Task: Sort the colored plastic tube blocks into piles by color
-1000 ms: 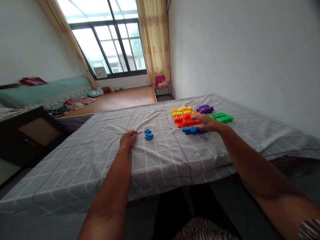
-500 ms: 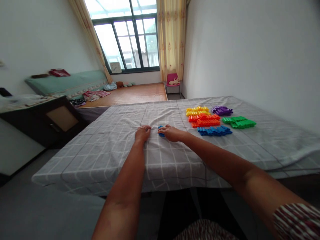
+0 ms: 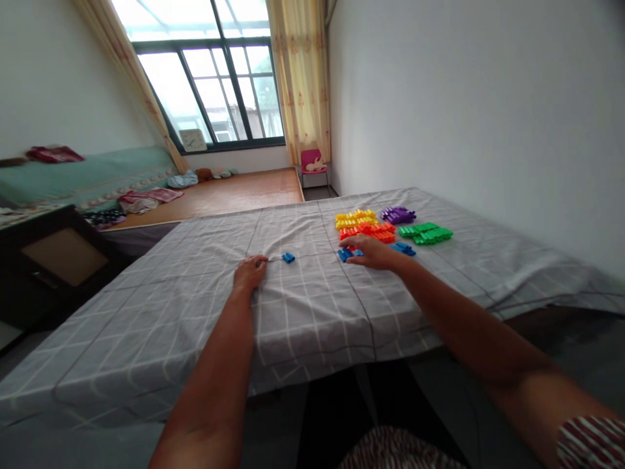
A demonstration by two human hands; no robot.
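Note:
My left hand rests on the checked tablecloth, fingers loosely bent and thumb slightly apart; I see nothing held in it. To its right lies a small pair of blue plastic pieces, touched by neither hand. My right hand reaches over a row of blue plastic pieces, its thumb and fingers spread around the near-left part. That hand hides the row's middle; the right end shows beyond it. Just behind the hand lie orange pieces, close to its fingers.
Yellow pieces, purple pieces and green pieces lie in groups at the table's right back. A white wall rises on the right. Beyond the table stand a pink chair, a low wooden platform and a dark cabinet.
My right hand has let go of the small blue pair, leaving it on the cloth, and moved right to the blue row. My left hand stays on the cloth. The view has turned right.

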